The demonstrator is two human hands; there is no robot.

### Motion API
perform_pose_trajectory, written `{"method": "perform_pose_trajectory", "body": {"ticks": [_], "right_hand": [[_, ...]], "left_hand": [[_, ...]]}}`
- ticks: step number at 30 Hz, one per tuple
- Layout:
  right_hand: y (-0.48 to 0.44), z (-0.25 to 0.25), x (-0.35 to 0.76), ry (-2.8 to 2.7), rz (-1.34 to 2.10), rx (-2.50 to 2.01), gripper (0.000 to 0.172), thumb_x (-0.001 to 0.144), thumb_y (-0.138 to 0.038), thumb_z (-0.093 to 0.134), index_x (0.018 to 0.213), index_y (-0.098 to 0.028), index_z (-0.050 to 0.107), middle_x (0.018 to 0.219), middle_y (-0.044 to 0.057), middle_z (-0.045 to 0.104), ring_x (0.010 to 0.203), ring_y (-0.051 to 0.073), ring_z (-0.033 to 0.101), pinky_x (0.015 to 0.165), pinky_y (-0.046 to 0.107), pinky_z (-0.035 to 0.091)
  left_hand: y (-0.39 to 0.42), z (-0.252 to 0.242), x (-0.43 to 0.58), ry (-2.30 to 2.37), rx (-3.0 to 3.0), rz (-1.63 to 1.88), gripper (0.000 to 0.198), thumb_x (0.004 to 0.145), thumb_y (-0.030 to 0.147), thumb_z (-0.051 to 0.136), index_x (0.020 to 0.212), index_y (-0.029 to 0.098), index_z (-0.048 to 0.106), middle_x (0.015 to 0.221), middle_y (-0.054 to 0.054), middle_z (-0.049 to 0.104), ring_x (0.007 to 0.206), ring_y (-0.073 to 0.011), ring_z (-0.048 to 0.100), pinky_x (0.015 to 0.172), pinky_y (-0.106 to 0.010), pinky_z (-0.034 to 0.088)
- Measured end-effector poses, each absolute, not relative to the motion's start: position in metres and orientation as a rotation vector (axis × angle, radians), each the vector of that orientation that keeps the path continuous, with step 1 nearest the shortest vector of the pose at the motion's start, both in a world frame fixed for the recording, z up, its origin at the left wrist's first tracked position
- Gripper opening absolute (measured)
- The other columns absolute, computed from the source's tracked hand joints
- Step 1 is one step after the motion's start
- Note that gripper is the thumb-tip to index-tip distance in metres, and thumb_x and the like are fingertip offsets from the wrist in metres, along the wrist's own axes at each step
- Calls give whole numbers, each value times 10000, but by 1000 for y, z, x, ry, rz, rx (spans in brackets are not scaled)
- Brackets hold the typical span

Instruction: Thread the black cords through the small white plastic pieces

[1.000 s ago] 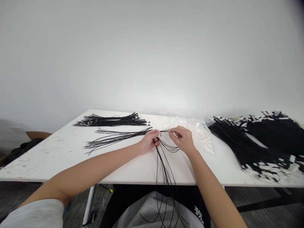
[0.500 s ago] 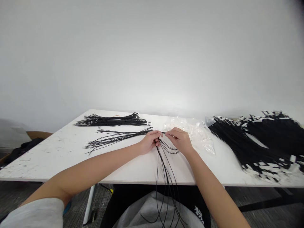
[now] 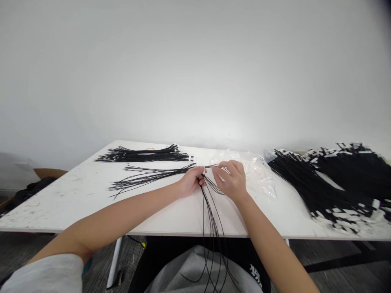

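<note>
My left hand [image 3: 191, 181] is closed on a small bunch of thin black cable ties [image 3: 146, 176]. The bunch fans out to the left over the white table [image 3: 76, 191], and other strands hang down [image 3: 214, 244] over the table's front edge toward my lap. Just right of it, my right hand [image 3: 232, 179] pinches the end of one black tie at the left hand's fingertips. The two hands almost touch near the middle of the table.
A tidy bundle of black ties [image 3: 143, 154] lies at the back left. A large heap of black ties with white tags [image 3: 336, 179] covers the right side. A clear plastic bag [image 3: 259, 173] lies behind my right hand. A brown box [image 3: 45, 174] sits off the table's left.
My right hand has moved slightly left and closer to my left hand, its fingers curling over the tie end. The hanging strands have shifted a little. My left hand has stayed in place.
</note>
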State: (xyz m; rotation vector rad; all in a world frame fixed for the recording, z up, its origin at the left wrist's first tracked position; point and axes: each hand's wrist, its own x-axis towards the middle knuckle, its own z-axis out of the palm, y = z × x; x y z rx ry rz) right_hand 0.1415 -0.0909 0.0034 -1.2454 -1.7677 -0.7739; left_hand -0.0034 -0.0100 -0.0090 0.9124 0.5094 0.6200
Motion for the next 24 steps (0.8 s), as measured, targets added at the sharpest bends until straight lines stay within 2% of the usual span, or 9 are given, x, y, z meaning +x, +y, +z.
{"method": "perform_pose_trajectory", "body": {"ticks": [6, 10, 13, 17, 21, 24], "right_hand": [[-94, 3, 133, -2287, -537, -1174, 155, 764, -175, 519, 822, -254, 639, 673, 1, 579, 715, 136, 487, 721, 315, 337], [-92, 3, 133, -2250, -370, -1170, 116, 781, -214, 534, 772, -236, 647, 686, 6, 606, 701, 132, 505, 705, 309, 370], [-92, 8, 134, -2007, -152, -1125, 123, 810, -254, 531, 815, -241, 653, 728, 11, 637, 672, 126, 538, 670, 298, 430], [-94, 16, 135, -1386, 31, -1186, 160, 777, -346, 573, 774, -208, 653, 739, 33, 636, 611, 126, 551, 559, 281, 467], [-93, 20, 143, -843, 62, -1104, 253, 760, -416, 578, 795, -167, 600, 684, 0, 579, 464, 69, 476, 438, 227, 424], [-91, 23, 152, -643, 22, -1013, 276, 775, -443, 551, 819, -172, 583, 671, -25, 534, 492, 59, 481, 468, 216, 448]], "left_hand": [[-7, -13, -2, 524, 860, 676, 161, 715, 282, 602, 671, 140, 540, 471, 44, 372, 393, -60, 369, 407, -187, 320], [-7, -13, -3, 520, 870, 674, 178, 710, 296, 611, 673, 142, 531, 487, 35, 404, 399, -61, 378, 401, -183, 310], [-7, -12, -3, 512, 868, 650, 178, 719, 308, 606, 688, 152, 526, 469, 50, 363, 389, -70, 380, 435, -210, 359], [-8, -12, -3, 520, 871, 648, 176, 725, 309, 600, 691, 154, 524, 472, 62, 334, 372, -67, 362, 462, -243, 394], [-8, -13, -4, 514, 876, 640, 174, 729, 308, 600, 700, 153, 528, 473, 64, 332, 378, -65, 368, 475, -243, 399], [-7, -14, -5, 506, 883, 631, 160, 735, 298, 594, 704, 156, 529, 479, 61, 341, 385, -64, 371, 479, -238, 396]]}}
